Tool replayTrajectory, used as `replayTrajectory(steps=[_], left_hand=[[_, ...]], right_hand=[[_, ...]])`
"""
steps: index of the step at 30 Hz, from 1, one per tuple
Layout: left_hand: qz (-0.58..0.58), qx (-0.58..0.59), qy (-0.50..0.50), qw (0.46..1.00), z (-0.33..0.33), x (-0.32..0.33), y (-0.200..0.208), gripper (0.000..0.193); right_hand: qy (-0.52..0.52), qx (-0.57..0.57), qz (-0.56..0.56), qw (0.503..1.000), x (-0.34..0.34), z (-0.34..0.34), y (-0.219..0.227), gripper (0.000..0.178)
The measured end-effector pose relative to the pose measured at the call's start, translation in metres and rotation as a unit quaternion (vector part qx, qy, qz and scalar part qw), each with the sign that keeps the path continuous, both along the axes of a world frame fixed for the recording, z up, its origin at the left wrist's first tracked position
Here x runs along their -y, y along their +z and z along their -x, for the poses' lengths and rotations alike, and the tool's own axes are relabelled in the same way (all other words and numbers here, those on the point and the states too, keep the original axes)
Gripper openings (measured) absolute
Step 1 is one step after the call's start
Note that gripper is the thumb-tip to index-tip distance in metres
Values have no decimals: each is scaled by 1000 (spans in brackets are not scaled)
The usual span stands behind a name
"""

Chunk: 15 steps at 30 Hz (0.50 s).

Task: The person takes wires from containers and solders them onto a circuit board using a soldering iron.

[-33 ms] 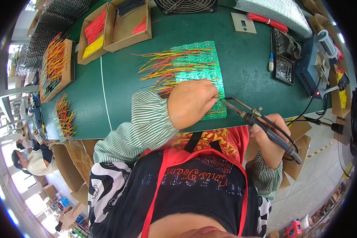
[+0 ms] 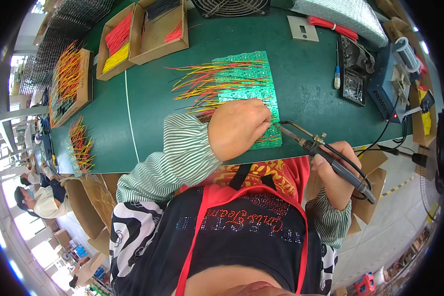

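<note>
A green circuit board panel [image 2: 246, 89] lies on the bench, with rows of red, yellow and black wires [image 2: 197, 89] reaching off its left side. Over its near part bends my left hand [image 2: 239, 126], thumb and fingers pinched close to the right edge. What sits in that pinch is hidden; wires show from under the wrist. My right hand [image 2: 335, 167] is wrapped round a soldering iron [image 2: 343, 172] with a thin brass feed tube [image 2: 298, 127] along it. The iron's tip and the tube's end meet beside my left fingertips, at the board's right edge.
Cardboard trays of cut wires [image 2: 158, 37] stand at the back left. More wired boards [image 2: 81, 148] sit at far left. A screwdriver [image 2: 337, 76], a black tray [image 2: 354, 74] and a blue soldering station [image 2: 385, 91] with a solder reel [image 2: 404, 49] stand right. A fan [image 2: 231, 6] is behind.
</note>
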<state>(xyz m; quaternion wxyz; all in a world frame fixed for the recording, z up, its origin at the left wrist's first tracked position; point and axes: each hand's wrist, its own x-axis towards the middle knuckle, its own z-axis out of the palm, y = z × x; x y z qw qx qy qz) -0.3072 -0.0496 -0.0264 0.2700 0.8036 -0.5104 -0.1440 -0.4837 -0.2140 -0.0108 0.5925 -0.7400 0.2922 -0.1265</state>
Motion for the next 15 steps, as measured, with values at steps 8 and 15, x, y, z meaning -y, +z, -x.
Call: replayTrajectory(steps=[8,15], left_hand=[[4,2,-5,1000,-1,0,0,9],[-4,5,-2,1000,0,-2,1,9]], right_hand=[[-31,48,-61,997,1,2,2,15],[-20,65,-55,996,2,-3,6,16]])
